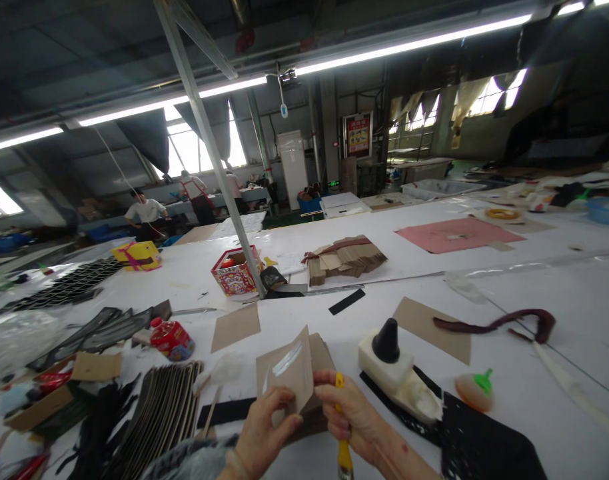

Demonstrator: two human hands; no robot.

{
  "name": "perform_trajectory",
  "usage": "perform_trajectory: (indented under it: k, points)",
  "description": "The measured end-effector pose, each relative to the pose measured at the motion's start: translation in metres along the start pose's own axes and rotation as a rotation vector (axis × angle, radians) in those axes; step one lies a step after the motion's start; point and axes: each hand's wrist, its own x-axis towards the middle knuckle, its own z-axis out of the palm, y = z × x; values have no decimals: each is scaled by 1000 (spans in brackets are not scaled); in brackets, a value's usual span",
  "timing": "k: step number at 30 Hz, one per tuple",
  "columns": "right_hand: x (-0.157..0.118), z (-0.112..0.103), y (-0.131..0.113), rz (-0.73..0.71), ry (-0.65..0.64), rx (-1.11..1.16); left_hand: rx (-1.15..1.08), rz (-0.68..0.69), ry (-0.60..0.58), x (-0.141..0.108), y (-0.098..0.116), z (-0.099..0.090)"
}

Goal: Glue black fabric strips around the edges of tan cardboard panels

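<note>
Low in the middle of the head view, a folded grey-brown piece (292, 367) with a shiny streak stands partly raised over a stack of similar pieces (320, 350). My left hand (267, 427) pinches its lower edge between thumb and fingers. On the other side, my right hand (347, 413) has its fingers wrapped round a yellow-handled brush (343, 453), bristles downward, while its thumb and forefinger touch the piece's right edge. Right of that hand sits a white container (387, 363) with a black cone on top.
Left are a red bottle (172, 339), dark curved strips (159, 420) and an open carton (59, 393). Right are black material (484, 433), a green-capped bottle (474, 390) and a brown strap (494, 323). A metal post (209, 140) rises beyond. People work far left.
</note>
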Motion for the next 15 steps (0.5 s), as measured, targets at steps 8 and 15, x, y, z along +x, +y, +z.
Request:
perform_trajectory:
  k: [8,15]
  points:
    - [-3,2,-2,-6,-5,-5,12,-22,6,-2,3,0]
    - [-3,1,-2,-1,-21,-9,58,1,22,0,6,-1]
